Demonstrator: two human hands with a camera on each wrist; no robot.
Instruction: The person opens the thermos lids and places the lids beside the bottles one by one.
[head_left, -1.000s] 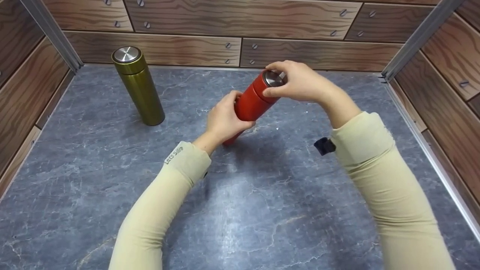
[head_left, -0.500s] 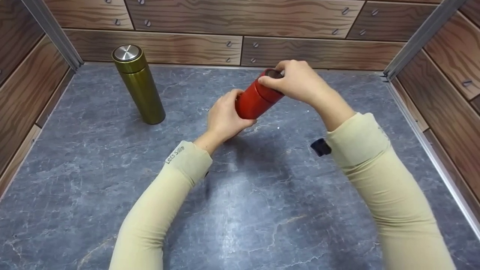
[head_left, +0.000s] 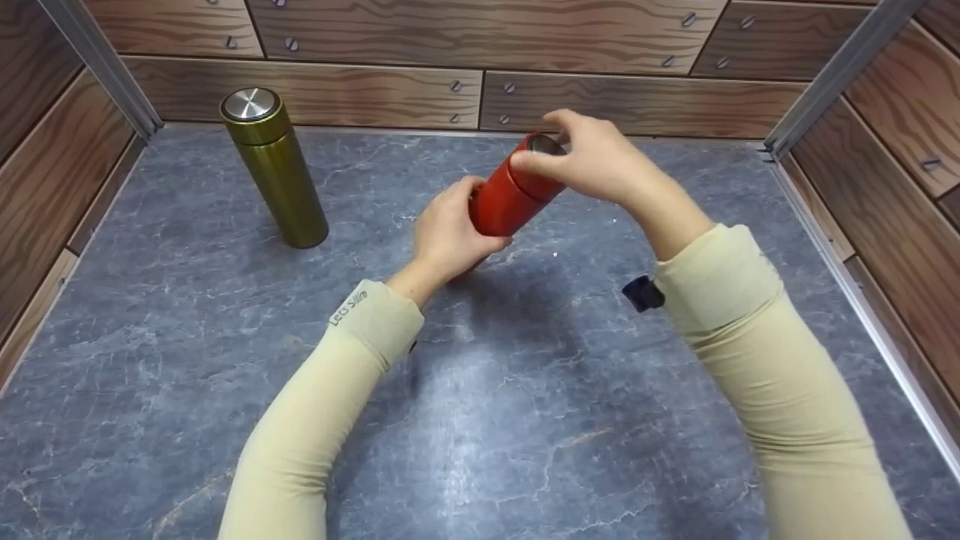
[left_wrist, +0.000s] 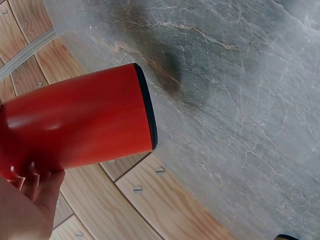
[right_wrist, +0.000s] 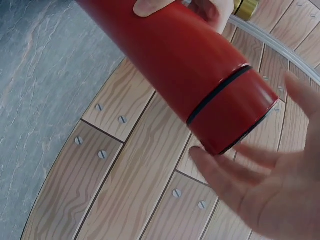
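Note:
A red thermos bottle (head_left: 504, 202) is held tilted above the table, its lid (right_wrist: 235, 110) toward the upper right. My left hand (head_left: 452, 229) grips the body, fingers wrapped round it. In the left wrist view the black-edged base (left_wrist: 146, 107) hangs free of the table. Around the lid my right hand (head_left: 592, 157) is spread, fingers loosely extended and partly lifted off it. The right wrist view shows gaps between some of those fingers (right_wrist: 220, 182) and the lid; whether one still touches is hard to tell. A dark ring separates lid from body.
An olive-green thermos bottle (head_left: 281, 176) with a silver top stands upright at the back left of the grey marbled table (head_left: 480, 420). Wood-patterned walls (head_left: 375, 94) with metal corner posts enclose the back and both sides.
The right hand has turned about the lid, its thumb shifting left across it. In the last half second its index finger has lifted away. The left hand keeps its grip on the bottle.

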